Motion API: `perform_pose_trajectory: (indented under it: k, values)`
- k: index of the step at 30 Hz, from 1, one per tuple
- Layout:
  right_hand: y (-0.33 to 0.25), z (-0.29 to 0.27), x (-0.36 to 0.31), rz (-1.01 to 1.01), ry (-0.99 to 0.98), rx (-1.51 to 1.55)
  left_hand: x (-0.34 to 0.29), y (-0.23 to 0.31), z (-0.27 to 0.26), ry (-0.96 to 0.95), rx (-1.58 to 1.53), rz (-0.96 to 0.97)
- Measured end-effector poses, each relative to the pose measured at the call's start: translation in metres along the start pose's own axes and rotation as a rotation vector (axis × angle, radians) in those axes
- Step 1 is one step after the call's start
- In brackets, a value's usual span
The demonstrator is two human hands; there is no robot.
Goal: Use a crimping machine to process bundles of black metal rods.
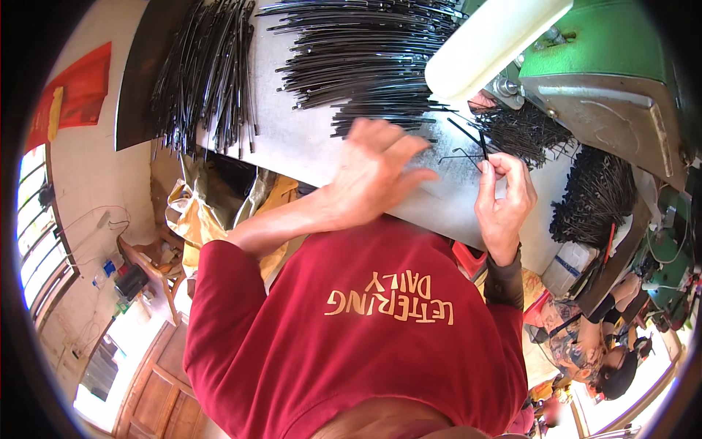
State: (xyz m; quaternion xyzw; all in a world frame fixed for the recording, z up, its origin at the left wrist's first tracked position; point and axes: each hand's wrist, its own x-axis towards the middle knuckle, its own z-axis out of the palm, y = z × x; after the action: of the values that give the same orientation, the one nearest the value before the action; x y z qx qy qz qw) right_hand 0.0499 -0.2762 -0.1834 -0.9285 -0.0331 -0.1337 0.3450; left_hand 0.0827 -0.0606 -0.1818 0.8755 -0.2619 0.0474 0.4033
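Observation:
My right hand [506,196] pinches a thin black rod [482,143] between thumb and fingertips, above the pale metal work table [431,197]. More thin dark pieces [461,155] lie on the table just left of those fingertips. To the left, my left hand [376,172] hovers at the near edge of a wide pile of black rods [358,73]. Its thumb and index finger are apart and nothing shows between them; the other fingers are partly curled and a little blurred.
Another bundle of black rods [212,80] hangs over the table's left edge. A green machine [599,44] with a white tube-shaped part [497,44] stands at the far right. Below it are a heap of thin wires [523,132] and a dark bundle [596,194]. Another person [596,347] sits at right.

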Motion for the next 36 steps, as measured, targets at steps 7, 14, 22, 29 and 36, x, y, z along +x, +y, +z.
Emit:
perform_pose_trajectory:
  k: [7,14,22,29,36]
  values:
    - [-0.025,0.008,-0.005,0.259,-0.103,0.492,0.025,0.001,0.02,-0.231,-0.67,-0.298]
    - [-0.008,0.008,-0.003,0.441,-0.407,0.849,0.04,-0.009,0.009,-0.395,-0.536,-0.135]
    - [-0.005,0.006,-0.012,0.511,-0.216,0.738,0.099,-0.097,-0.058,0.318,0.518,0.21]
    - [-0.008,0.019,-0.009,0.504,-0.284,0.765,0.1,-0.105,-0.05,0.169,0.305,0.088]
    - [-0.009,0.02,-0.003,0.511,-0.239,0.721,0.116,-0.098,-0.036,0.319,0.098,0.358]
